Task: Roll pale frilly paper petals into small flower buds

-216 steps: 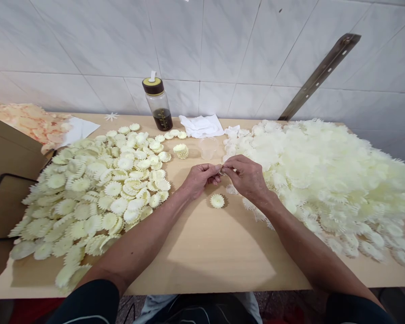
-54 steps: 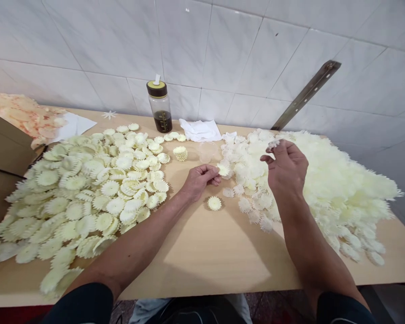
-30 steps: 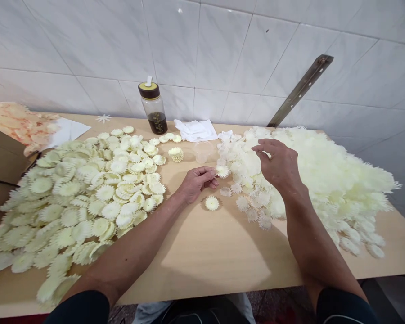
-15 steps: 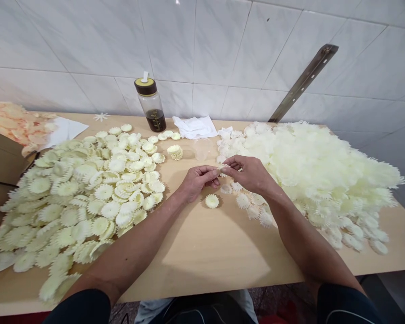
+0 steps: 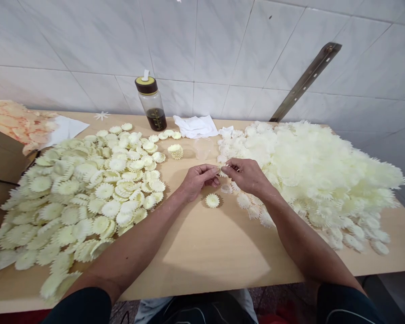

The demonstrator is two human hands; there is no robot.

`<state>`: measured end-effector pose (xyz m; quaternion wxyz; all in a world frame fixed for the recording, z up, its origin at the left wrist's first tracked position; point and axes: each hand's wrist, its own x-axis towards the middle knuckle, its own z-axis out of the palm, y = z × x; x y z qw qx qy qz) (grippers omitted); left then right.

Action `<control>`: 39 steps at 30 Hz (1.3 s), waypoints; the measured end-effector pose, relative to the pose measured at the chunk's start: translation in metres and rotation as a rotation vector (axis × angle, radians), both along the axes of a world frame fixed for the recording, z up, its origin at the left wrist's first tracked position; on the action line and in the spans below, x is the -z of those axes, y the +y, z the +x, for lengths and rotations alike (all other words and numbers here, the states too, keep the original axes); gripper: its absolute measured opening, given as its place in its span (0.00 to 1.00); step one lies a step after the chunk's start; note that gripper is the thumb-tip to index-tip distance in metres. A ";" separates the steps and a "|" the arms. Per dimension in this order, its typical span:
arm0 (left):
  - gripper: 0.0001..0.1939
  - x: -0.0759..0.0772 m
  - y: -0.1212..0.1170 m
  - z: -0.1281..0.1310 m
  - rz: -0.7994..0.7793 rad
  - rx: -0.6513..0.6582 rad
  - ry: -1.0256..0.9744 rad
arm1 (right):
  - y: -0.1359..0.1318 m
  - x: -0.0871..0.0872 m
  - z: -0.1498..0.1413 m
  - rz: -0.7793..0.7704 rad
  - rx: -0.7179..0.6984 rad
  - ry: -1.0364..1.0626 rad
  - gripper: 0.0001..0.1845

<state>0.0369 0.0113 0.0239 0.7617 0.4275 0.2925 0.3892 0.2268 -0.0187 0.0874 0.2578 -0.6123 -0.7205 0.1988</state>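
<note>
Over the middle of the table my left hand [image 5: 201, 180] pinches a pale, tooth-edged artificial flower petal disc [image 5: 223, 173] between thumb and fingers. My right hand [image 5: 245, 173] meets it there, its fingertips closed on the same disc, which they mostly cover. A single cream petal disc [image 5: 212, 200] lies flat on the wood just below my hands. Beyond them stands a short stack of petal discs [image 5: 175, 152]. To the right, a heap of thin, whitish petal discs [image 5: 310, 166] reaches close to my right hand.
A large pile of cup-shaped cream discs [image 5: 111, 189] covers the table's left side. A bottle of dark liquid [image 5: 151, 103] and a white tissue [image 5: 196, 126] stand and lie along the back. At far left are a cardboard box [image 5: 2, 166] and peach petals [image 5: 18, 123]. A slotted metal bar [image 5: 305, 83] leans on the wall.
My right hand reached over the right heap, then came back left and down to join my left hand at the disc. My left hand kept its pinch in about the same place.
</note>
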 end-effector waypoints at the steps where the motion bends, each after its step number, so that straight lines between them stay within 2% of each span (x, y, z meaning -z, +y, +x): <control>1: 0.24 0.001 0.000 0.000 -0.005 0.004 -0.007 | 0.000 0.002 -0.001 0.017 -0.005 -0.019 0.19; 7: 0.25 0.005 0.002 0.002 -0.011 -0.018 -0.020 | -0.001 0.010 -0.004 0.059 -0.032 -0.078 0.18; 14: 0.23 0.005 0.002 0.002 0.015 -0.088 0.018 | -0.001 0.011 -0.005 0.047 -0.036 -0.059 0.19; 23: 0.22 0.008 0.005 0.000 -0.019 -0.065 -0.013 | -0.001 0.012 -0.005 0.040 -0.018 -0.054 0.18; 27: 0.22 0.008 0.006 -0.001 -0.059 -0.067 -0.039 | 0.000 0.015 -0.006 0.182 0.072 0.054 0.09; 29: 0.21 0.008 0.006 -0.002 -0.073 -0.073 -0.046 | 0.000 0.017 -0.007 0.318 0.120 0.081 0.10; 32: 0.22 0.009 0.008 -0.002 -0.080 -0.088 -0.051 | -0.001 0.019 -0.009 0.453 0.096 0.086 0.10; 39: 0.22 0.013 0.009 -0.001 -0.059 -0.064 -0.068 | -0.002 0.023 -0.012 0.378 0.031 0.076 0.06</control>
